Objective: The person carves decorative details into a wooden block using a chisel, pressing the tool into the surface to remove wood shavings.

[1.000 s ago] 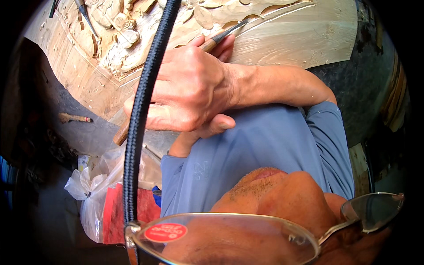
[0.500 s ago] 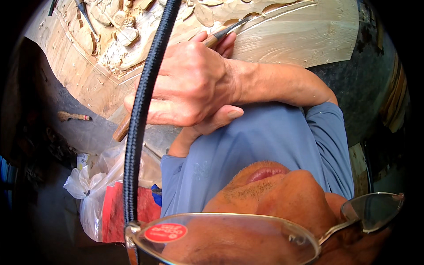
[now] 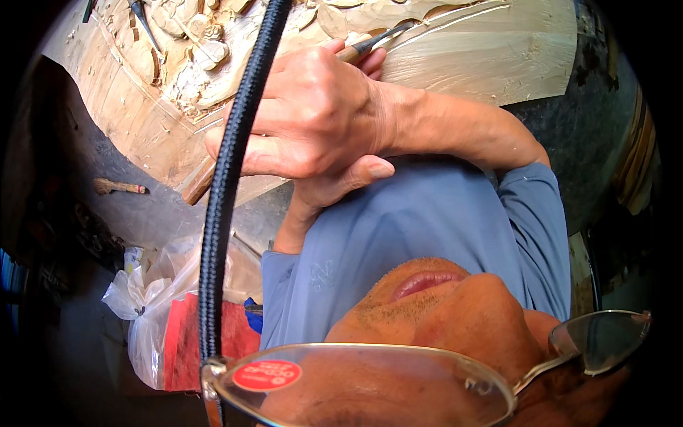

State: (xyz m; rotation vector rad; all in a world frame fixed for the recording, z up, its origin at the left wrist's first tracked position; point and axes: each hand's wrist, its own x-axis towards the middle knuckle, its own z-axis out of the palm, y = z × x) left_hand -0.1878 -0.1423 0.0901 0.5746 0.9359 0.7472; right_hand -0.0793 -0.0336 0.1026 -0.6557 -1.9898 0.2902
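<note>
A carving gouge (image 3: 377,43) with a dark steel blade and a long wooden handle lies slantwise under my hands. Its tip meets a groove on a pale carved wooden panel (image 3: 491,64). My right hand (image 3: 306,114) is on top, with its fingers closed round the handle, whose butt end sticks out at the left. Beneath it, my left hand (image 3: 334,188) is mostly hidden. Its thumb shows below my right wrist, and fingertips show beside the handle near the blade, closed on the gouge.
A second dark-bladed tool (image 3: 144,25) lies on the panel among carved reliefs and chips. A short wooden-handled tool (image 3: 119,186) rests on the grey surface at left. Lower left are a clear plastic bag (image 3: 146,299) and a red item (image 3: 206,341). A black braided cord (image 3: 231,171) crosses the view.
Both hands have shifted slightly up and away from my body, taking the gouge along. The handle's butt has risen, and the tip has edged a little along the groove to the right.
</note>
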